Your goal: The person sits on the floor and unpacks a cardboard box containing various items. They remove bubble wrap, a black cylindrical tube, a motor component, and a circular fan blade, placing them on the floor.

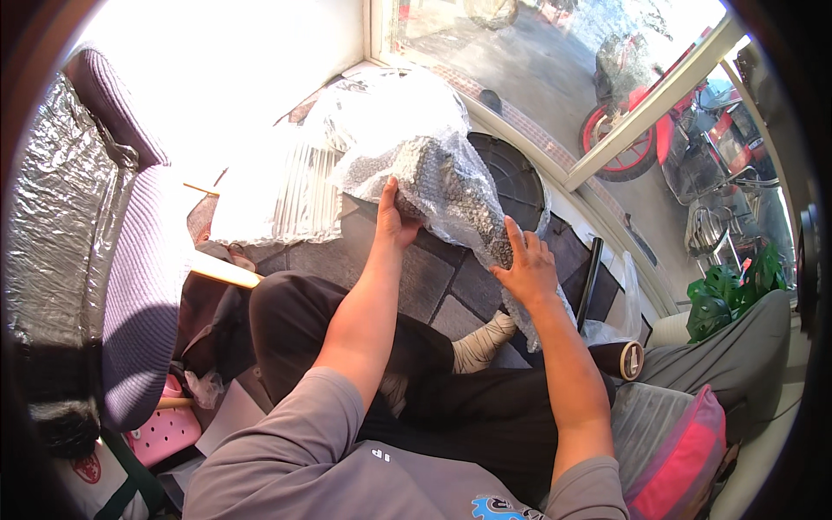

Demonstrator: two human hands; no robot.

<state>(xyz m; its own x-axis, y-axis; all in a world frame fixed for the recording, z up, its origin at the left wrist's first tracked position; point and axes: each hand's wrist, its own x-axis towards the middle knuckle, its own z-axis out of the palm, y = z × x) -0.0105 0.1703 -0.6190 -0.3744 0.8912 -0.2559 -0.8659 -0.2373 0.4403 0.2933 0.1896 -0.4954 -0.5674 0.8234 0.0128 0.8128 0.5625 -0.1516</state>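
Note:
A sheet of clear bubble wrap [451, 186] is draped in front of me over something dark grey and bumpy, which I cannot make out through the plastic. My left hand [397, 224] grips the near left edge of the wrap, thumb up and the other fingers underneath. On its right side, my right hand [529, 260] holds the wrap with fingers spread over the top and the thumb at the near edge. The wrap's narrow end hangs down past my right wrist. More crumpled clear plastic [381, 100] lies beyond, washed out by sunlight.
A black round lid [511, 178] lies behind the wrap on grey stone tiles [451, 321]. To the right are a black tube [591, 282] and a dark cylinder [622, 360]. A purple ribbed cushion [139, 286] and pink clog [165, 433] sit left. A motorcycle [624, 143] shows through the window.

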